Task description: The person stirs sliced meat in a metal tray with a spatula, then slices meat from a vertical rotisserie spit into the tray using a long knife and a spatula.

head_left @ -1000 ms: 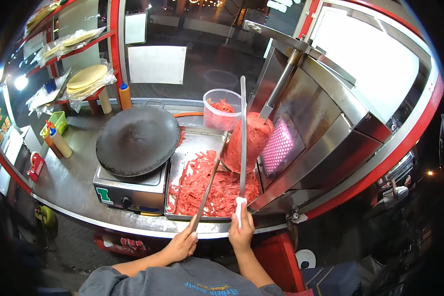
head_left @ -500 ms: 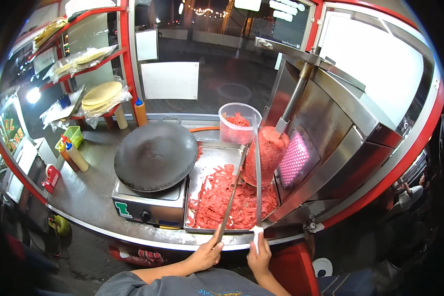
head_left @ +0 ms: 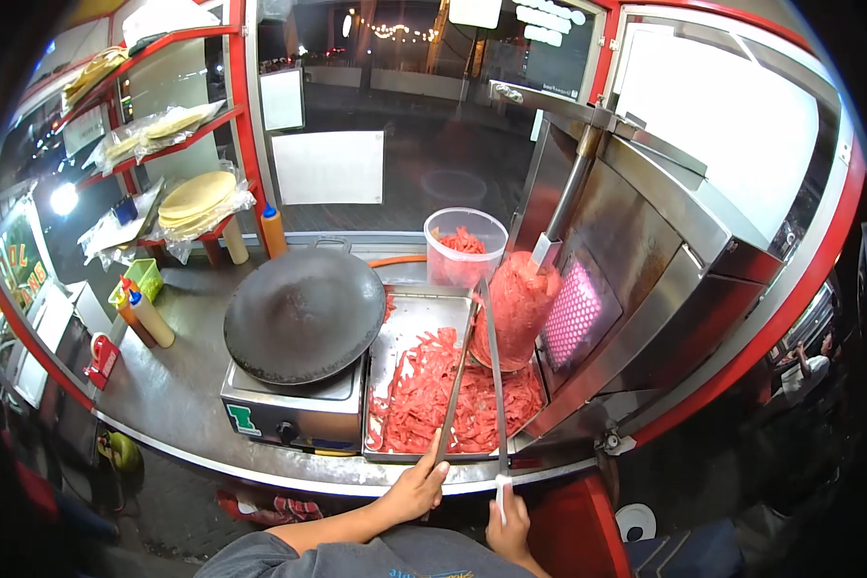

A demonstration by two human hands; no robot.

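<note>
My right hand [head_left: 509, 525] is closed around the white handle of a long, narrow knife [head_left: 498, 405]. The blade points away from me over the tray, its tip beside the lower left of the red meat cone [head_left: 518, 308] on the upright spit [head_left: 576, 183]. In my left hand [head_left: 416, 491] is a long, thin, dark tool [head_left: 455, 395], its exact kind unclear. It slants up to the cone's left side; whether it touches the meat is hard to see. Beneath both lies a metal tray [head_left: 409, 313] heaped with red meat strips [head_left: 433, 400].
A black round griddle [head_left: 303, 313] on a burner stands left of the tray. Behind the tray is a clear tub [head_left: 464, 260] with meat strips. A steel grill with a glowing pink panel [head_left: 576, 303] faces the cone. Sauce bottles [head_left: 151, 318] and flatbreads [head_left: 197, 197] are farther left.
The knife in my right hand has come down and back toward me, its tip dropping from above the cone's top to its lower side. My left hand's tool has barely moved.
</note>
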